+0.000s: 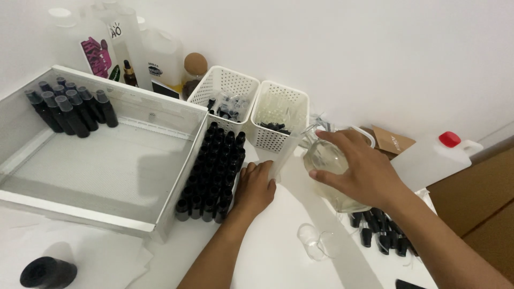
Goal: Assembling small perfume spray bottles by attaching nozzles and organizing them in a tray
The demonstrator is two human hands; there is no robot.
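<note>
My right hand (pixel 360 170) grips a clear glass jug (pixel 329 163) of pale liquid, held above the white table with its spout tilted left. My left hand (pixel 255 187) rests on the table against a block of several small black bottles (pixel 214 168), its fingers curled around one bottle at the block's right edge, under the jug's spout. What lies inside the fingers is partly hidden.
A large white tray (pixel 176 176) on the left holds several capped black bottles (pixel 72 107) in its far corner. Two white perforated baskets (pixel 281 115) stand behind. Black caps (pixel 380 233), small clear cups (pixel 316 241), large jugs (pixel 155 61) and a red-capped canister (pixel 433 155) surround them.
</note>
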